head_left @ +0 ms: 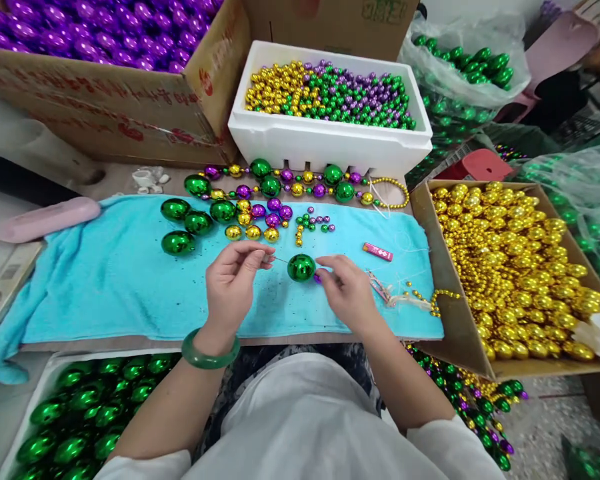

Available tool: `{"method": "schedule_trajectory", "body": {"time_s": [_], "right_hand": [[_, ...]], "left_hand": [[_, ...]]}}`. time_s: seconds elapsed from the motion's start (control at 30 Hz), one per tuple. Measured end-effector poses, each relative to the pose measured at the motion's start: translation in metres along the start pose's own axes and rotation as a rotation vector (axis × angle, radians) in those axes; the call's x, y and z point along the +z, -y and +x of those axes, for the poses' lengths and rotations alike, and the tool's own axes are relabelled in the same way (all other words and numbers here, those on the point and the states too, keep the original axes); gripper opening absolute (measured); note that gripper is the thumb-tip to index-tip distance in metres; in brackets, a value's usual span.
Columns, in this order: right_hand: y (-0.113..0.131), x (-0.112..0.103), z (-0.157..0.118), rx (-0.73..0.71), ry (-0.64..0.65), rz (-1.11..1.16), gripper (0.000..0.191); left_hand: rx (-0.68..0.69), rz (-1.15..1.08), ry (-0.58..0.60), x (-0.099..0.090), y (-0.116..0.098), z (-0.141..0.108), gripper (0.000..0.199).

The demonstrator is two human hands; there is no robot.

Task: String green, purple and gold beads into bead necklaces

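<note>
My left hand pinches a thin needle-like wire, which leads into a large shiny green bead above the blue towel. On the bead's other side, my right hand has thumb and fingers closed around a small purple bead, mostly covered by the fingers. Just beyond the hands lie loose large green beads, gold beads, purple beads and tiny mixed beads. A finished-looking bead strand lies along the towel's far edge.
A white foam box of small beads stands at the back, beside a carton of purple beads. To the right is a carton of gold beads. A pink lighter-like piece and loose thread lie right; green beads fill a tray at lower left.
</note>
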State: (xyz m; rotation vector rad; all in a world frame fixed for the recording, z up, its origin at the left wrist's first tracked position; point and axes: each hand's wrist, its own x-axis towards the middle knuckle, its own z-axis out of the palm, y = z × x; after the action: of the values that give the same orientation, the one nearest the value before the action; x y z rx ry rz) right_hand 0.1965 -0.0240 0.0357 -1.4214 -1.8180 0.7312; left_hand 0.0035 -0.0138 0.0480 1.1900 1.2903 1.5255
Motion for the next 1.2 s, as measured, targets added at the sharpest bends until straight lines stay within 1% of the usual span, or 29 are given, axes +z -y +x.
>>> {"method": "schedule_trajectory", "body": {"time_s": [0.07, 0.1, 0.17, 0.27, 0.33, 0.4, 0.43, 0.47, 0.5, 0.53, 0.57, 0.6, 0.63, 0.7, 0.73, 0.77, 0.8, 0.83, 0.9, 0.93, 0.97, 1.07, 1.1, 1.17, 1.2], "right_hand": [[0.01, 0.013, 0.004, -0.128, 0.088, 0.135, 0.025], [0.012, 0.019, 0.006, -0.152, 0.13, 0.156, 0.025], [0.01, 0.029, 0.01, -0.134, 0.189, 0.152, 0.023], [0.003, 0.039, 0.012, -0.055, 0.234, 0.209, 0.017], [-0.001, 0.043, 0.011, 0.013, 0.258, 0.325, 0.013], [-0.003, 0.045, 0.011, 0.114, 0.274, 0.492, 0.011], [-0.004, 0.044, 0.013, 0.174, 0.268, 0.585, 0.011], [-0.005, 0.041, 0.016, 0.233, 0.254, 0.677, 0.012], [-0.005, 0.035, 0.019, 0.284, 0.229, 0.76, 0.014], [-0.005, 0.028, 0.024, 0.319, 0.198, 0.83, 0.017], [-0.005, 0.02, 0.029, 0.337, 0.166, 0.885, 0.021], [-0.004, 0.01, 0.035, 0.34, 0.139, 0.926, 0.024], [-0.002, 0.001, 0.041, 0.329, 0.119, 0.957, 0.026], [0.004, -0.013, 0.049, 0.291, 0.099, 0.998, 0.028], [0.009, -0.018, 0.052, 0.271, 0.105, 1.014, 0.027], [0.014, -0.021, 0.053, 0.252, 0.119, 1.027, 0.027], [0.019, -0.023, 0.054, 0.232, 0.14, 1.037, 0.026], [0.024, -0.025, 0.054, 0.21, 0.159, 1.042, 0.027], [0.032, -0.033, 0.052, 0.166, 0.15, 1.021, 0.029], [0.033, -0.04, 0.05, 0.151, 0.101, 0.99, 0.031], [0.034, -0.05, 0.048, 0.143, 0.018, 0.946, 0.032], [0.028, -0.092, 0.039, 0.119, -0.298, 0.791, 0.031], [0.024, -0.107, 0.035, 0.089, -0.377, 0.761, 0.027], [0.016, -0.13, 0.026, 0.004, -0.475, 0.752, 0.016], [0.012, -0.137, 0.021, -0.032, -0.507, 0.766, 0.013]], "left_hand": [[0.044, -0.012, -0.012, -0.003, -0.009, -0.001, 0.009], [0.072, -0.019, -0.028, -0.006, -0.014, -0.002, 0.006], [0.125, -0.032, -0.084, -0.012, -0.024, -0.003, 0.002], [0.163, -0.064, -0.153, -0.022, -0.035, -0.001, 0.007], [0.168, -0.091, -0.155, -0.028, -0.038, 0.002, 0.01], [0.152, -0.124, -0.146, -0.031, -0.034, 0.007, 0.008], [0.127, -0.137, -0.137, -0.032, -0.029, 0.01, 0.006], [0.093, -0.139, -0.133, -0.032, -0.023, 0.012, 0.009], [0.048, -0.117, -0.118, -0.032, -0.016, 0.013, 0.015], [0.004, -0.063, -0.078, -0.03, -0.007, 0.013, 0.021], [-0.034, 0.02, -0.007, -0.027, 0.002, 0.011, 0.026], [-0.059, 0.126, 0.095, -0.023, 0.011, 0.008, 0.029], [-0.063, 0.244, 0.22, -0.017, 0.021, 0.003, 0.033], [-0.003, 0.453, 0.455, -0.003, 0.039, -0.007, 0.044], [0.047, 0.53, 0.527, 0.005, 0.046, -0.012, 0.05], [0.098, 0.588, 0.557, 0.013, 0.053, -0.015, 0.055], [0.141, 0.63, 0.56, 0.02, 0.059, -0.017, 0.055], [0.17, 0.656, 0.543, 0.028, 0.064, -0.017, 0.051], [0.191, 0.67, 0.492, 0.039, 0.071, -0.012, 0.04], [0.193, 0.657, 0.459, 0.044, 0.073, -0.008, 0.038], [0.189, 0.631, 0.425, 0.047, 0.075, -0.003, 0.038], [0.153, 0.495, 0.325, 0.052, 0.082, 0.009, 0.045], [0.132, 0.446, 0.306, 0.052, 0.085, 0.012, 0.046], [0.096, 0.385, 0.307, 0.05, 0.091, 0.014, 0.047], [0.093, 0.384, 0.33, 0.049, 0.093, 0.013, 0.047]]}}
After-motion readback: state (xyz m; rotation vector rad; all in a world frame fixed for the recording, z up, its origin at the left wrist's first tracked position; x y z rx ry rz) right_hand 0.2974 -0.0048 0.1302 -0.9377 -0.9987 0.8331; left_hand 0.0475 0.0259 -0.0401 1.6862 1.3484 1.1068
